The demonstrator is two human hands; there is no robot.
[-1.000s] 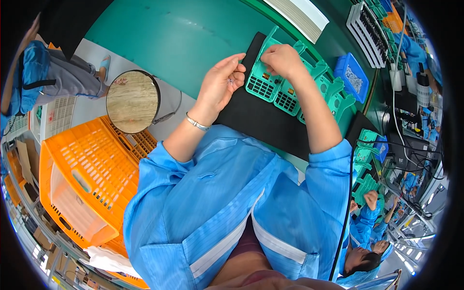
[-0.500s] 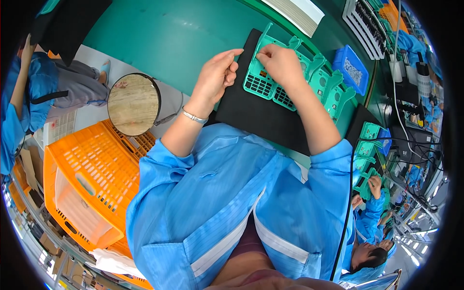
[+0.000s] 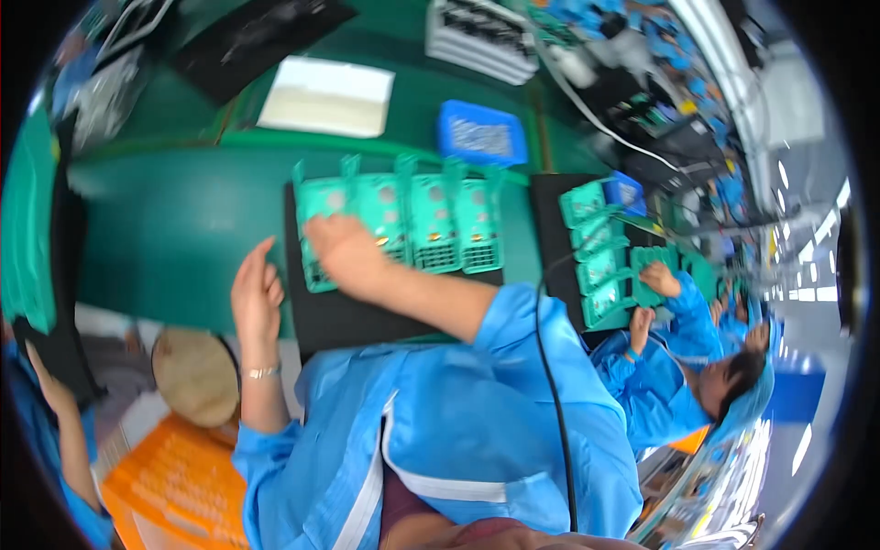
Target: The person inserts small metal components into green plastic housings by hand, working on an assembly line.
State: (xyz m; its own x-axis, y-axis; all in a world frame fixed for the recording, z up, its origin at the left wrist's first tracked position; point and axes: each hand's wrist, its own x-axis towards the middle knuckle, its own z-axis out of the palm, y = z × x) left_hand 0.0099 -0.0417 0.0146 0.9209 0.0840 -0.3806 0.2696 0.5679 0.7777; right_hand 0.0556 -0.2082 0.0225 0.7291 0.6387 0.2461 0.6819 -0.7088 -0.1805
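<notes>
Several green plastic housings (image 3: pixel 434 217) stand in a row on a black mat (image 3: pixel 362 323), each with a grid of square openings at its near end. My right hand (image 3: pixel 346 255) is over the leftmost housing (image 3: pixel 321 194), its fingers closed down at the surface and blurred. It hides part of that housing, and anything between the fingertips is hidden. Just left of the mat, my left hand (image 3: pixel 257 291) is raised above the bench edge. Its index finger points up and its other fingers curl in; whatever they may hold is hidden.
A blue bin (image 3: pixel 481 134) of small pale parts stands behind the housings, with a white sheet (image 3: pixel 328 96) to its left. At right, a co-worker (image 3: pixel 674 339) handles similar housings. An orange crate (image 3: pixel 179 481) and round stool (image 3: pixel 195 376) stand lower left. A black cable (image 3: pixel 553 394) hangs before me.
The view has swung right, so the bench and the co-worker at right show more fully. My right hand stays over the leftmost housing; my left hand remains raised beside the mat.
</notes>
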